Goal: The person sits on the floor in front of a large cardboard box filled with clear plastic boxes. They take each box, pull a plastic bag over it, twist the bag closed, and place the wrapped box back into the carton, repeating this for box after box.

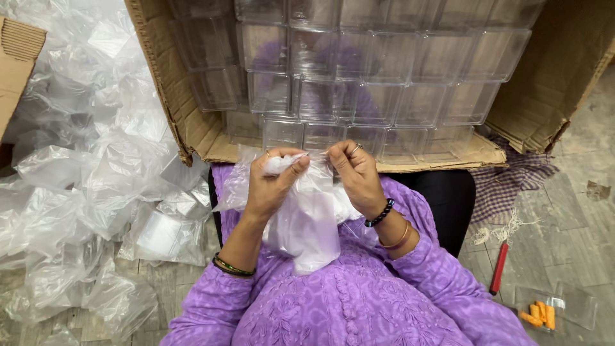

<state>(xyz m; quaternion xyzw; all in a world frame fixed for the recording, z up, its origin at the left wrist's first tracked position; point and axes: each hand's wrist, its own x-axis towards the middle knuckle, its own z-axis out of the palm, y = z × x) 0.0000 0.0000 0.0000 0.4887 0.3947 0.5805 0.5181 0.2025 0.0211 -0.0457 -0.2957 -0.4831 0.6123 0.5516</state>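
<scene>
Left hand [272, 186] and right hand [355, 176] both pinch the top of a clear plastic bag [307, 224], held over the lap just below the cardboard box [192, 122]. Box filled with stacked clear plastic containers [359, 96]; heap of empty bags [83, 179] left of box

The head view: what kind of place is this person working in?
Probably a small packing workspace on a floor. Both hands, left hand and right hand, grip a plastic bag, beside a cardboard carton of clear boxes and heaped bags.
</scene>
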